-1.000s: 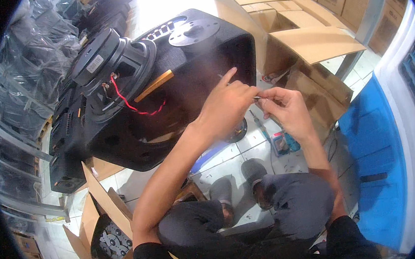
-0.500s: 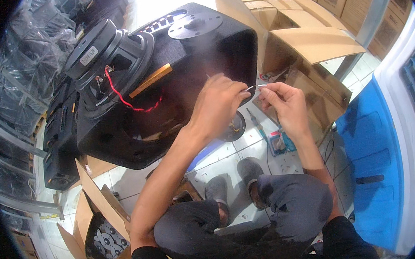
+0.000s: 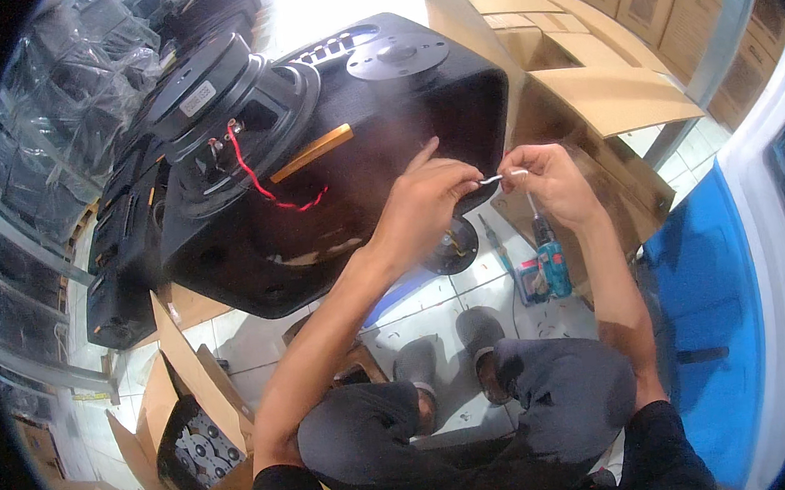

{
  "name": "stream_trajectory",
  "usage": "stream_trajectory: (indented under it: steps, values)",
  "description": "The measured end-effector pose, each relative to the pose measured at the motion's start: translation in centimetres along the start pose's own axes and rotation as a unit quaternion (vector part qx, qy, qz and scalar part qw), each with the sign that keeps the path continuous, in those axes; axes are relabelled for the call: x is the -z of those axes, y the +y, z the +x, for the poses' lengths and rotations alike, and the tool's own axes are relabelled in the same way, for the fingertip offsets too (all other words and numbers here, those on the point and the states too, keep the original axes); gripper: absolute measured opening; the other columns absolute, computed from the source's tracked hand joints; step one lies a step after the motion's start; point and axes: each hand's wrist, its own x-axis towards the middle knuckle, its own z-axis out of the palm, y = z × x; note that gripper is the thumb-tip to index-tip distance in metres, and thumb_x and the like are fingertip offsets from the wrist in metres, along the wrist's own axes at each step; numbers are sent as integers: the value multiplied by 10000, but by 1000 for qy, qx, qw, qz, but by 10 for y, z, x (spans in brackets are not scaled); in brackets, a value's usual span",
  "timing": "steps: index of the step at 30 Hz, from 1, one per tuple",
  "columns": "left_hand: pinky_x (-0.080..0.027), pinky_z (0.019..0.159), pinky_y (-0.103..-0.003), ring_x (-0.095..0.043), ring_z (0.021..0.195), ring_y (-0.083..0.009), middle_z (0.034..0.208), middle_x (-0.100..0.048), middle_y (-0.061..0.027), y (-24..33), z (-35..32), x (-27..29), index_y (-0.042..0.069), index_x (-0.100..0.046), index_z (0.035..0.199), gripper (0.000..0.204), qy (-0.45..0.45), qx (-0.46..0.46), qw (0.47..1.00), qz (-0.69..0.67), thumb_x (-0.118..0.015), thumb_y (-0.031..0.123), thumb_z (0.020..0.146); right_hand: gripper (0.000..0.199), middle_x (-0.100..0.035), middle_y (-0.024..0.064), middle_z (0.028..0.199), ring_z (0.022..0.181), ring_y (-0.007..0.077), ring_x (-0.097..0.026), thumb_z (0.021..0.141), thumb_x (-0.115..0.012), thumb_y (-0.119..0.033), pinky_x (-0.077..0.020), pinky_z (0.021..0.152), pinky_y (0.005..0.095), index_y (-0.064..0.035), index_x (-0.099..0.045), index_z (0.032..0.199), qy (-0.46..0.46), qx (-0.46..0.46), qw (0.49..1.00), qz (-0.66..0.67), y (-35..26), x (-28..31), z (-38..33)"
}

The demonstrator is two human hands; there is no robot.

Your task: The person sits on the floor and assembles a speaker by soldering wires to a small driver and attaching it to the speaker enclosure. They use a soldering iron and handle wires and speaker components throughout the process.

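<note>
A short white twisted wire [image 3: 491,179] runs between my two hands in front of the black speaker cabinet [image 3: 227,274]. My left hand [image 3: 421,200] pinches one end of it between thumb and fingertips, with one finger raised. The other end sits in the pinch of my right hand [image 3: 555,184], where a white piece also shows across the fingers. A speaker driver [image 3: 198,99] rests magnet-up on the cabinet, a red twisted wire [image 3: 261,186] trailing from its terminal. Beside it lies a gold-coloured bar [image 3: 312,153]. A round black plate [image 3: 397,55] sits on the cabinet's far side.
Below my right hand a teal power drill [image 3: 553,264] stands near a small round driver [image 3: 453,247] on the tiled floor. An open carton [image 3: 618,99] is at the right, beside a blue panel [image 3: 711,310]. Another carton [image 3: 178,408] at lower left holds metal parts.
The view has shifted a little, so the cabinet appears farther right. Both hands keep their pinch on the wire, and more of its twisted stretch shows. The drill has come into clearer sight.
</note>
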Motion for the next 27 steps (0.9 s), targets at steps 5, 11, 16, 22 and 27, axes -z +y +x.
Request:
stream_trajectory:
  steps: [5,11,16,22,27]
  values:
    - [-413,1134,-498,-664,960,-312,928,-719,-137,-4,-2,9,8,-732,974,151,-86,-92,985,120,-666,37,841,155,-701,66,828,747,93,-620,902,-719,-87,-500,717,288,40,-724,991,-8,0,951,-310,-41,-6,12]
    - [-472,1075,-476,-698,912,-311,938,-727,-149,16,5,3,-15,-734,990,150,6,142,990,18,-639,49,894,101,-684,154,808,757,308,-644,867,-726,-88,-503,745,394,9,-714,890,161,356,760,-520,-55,-54,-31]
    - [-440,1116,-479,-697,1006,-332,955,-726,-164,10,2,6,-16,-726,1022,173,-12,149,984,-94,-619,26,892,111,-701,169,789,691,278,-653,896,-708,-75,-520,693,370,34,-722,909,230,33,925,-300,-44,-36,-9]
    - [-434,1107,-485,-676,1040,-380,981,-720,-186,-2,-2,5,-4,-706,1098,241,-66,-30,990,117,-626,19,872,87,-692,140,802,721,219,-654,873,-715,-43,-515,696,334,42,-712,891,91,259,855,-440,-61,-33,-7]
    - [-511,931,-479,-676,928,-388,976,-696,-210,10,-1,-2,-33,-691,1041,176,49,127,990,-38,-598,-1,895,116,-695,145,778,695,233,-670,898,-716,-85,-513,659,354,29,-708,878,146,278,848,-427,-41,-45,-33]
